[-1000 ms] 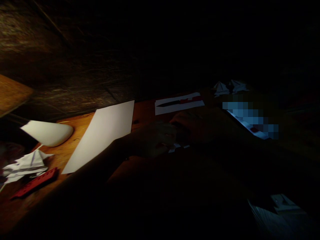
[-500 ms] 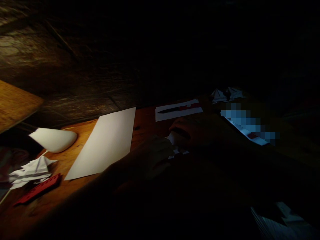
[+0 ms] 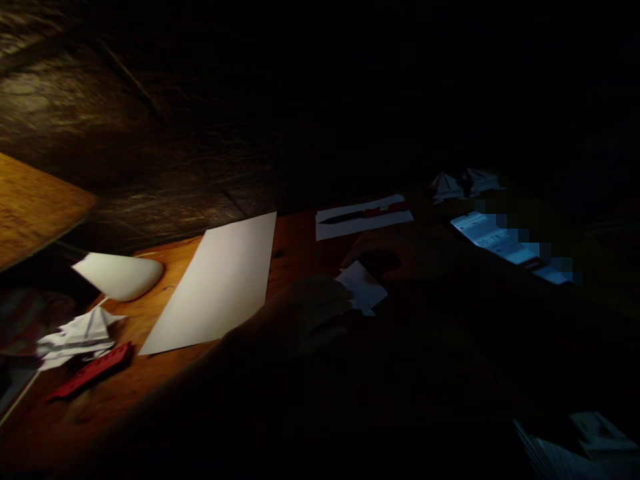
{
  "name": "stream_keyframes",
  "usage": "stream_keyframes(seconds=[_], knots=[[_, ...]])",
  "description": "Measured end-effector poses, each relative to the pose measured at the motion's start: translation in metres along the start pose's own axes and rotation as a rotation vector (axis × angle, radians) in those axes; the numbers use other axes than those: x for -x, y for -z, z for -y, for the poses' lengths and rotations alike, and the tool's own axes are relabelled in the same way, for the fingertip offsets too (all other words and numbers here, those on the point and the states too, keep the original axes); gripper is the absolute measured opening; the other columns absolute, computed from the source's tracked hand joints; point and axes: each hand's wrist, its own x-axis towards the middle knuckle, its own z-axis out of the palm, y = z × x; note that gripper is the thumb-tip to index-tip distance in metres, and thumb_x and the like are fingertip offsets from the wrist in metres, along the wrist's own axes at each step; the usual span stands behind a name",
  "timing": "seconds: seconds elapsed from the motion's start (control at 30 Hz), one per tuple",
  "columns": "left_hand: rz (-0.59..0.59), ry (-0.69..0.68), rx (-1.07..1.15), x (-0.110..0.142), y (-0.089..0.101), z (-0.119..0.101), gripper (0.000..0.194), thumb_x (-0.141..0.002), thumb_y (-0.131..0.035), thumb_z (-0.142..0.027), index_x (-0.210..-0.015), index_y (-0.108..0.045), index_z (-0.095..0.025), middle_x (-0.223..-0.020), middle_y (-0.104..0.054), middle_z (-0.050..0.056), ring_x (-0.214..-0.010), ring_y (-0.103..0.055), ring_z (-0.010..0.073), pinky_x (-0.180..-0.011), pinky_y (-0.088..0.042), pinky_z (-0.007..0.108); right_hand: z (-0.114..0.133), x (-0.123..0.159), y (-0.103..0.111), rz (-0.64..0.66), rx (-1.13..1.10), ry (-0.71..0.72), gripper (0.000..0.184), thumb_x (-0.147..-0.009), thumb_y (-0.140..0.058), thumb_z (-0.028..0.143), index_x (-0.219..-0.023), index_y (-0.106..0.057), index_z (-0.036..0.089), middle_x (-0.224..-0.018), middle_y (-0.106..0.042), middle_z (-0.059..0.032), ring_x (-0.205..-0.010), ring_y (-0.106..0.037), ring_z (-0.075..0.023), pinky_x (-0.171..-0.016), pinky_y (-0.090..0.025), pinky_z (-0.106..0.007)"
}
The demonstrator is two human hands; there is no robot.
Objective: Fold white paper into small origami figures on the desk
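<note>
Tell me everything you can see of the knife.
The knife has a slim, dark blade tapering to a point and a red handle with a pale mark on it. It lies flat on white paper on the wooden tabletop, tip to the left. The right hand is below it in the view, not gripping it. Dim light hides the finer detail and materials.

Wooden table: large white sheet, red notched bar beside crumpled paper, lit phone.
</note>
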Motion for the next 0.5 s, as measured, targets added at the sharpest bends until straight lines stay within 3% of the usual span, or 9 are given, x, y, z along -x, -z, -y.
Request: stream_keyframes(seconds=[0.23,0.5], knots=[[0.059,0.016,-0.027,0.004,-0.005,0.001,0.04,-0.105,-0.057,-0.032,-0.144,-0.055,-0.023,-0.135,-0.064,0.012,-0.12,-0.061,0.028,-0.101,-0.055,0.044,-0.011,0.0,0.003,0.058,0.033,-0.053,0.031,-0.085,-0.079,0.027,-0.115,-0.079,0.029,-0.141,-0.059,-0.0044,-0.131,-0.059,-0.0245,-0.113,-0.046,-0.045],[0.093,0.035,0.023,0.003,-0.007,-0.002,0.046,-0.103,-0.057,-0.031,-0.149,-0.051,-0.025,-0.141,-0.061,0.012,-0.129,-0.057,0.0297,-0.107,-0.052,0.048,-0.013,0.001,0.004,0.072,-0.013,-0.054,0.019,-0.081,-0.079,0.022,-0.097,-0.084,0.032,-0.138,-0.061,-0.0014,-0.129,-0.059,-0.0265,-0.112,-0.046,-0.047]])
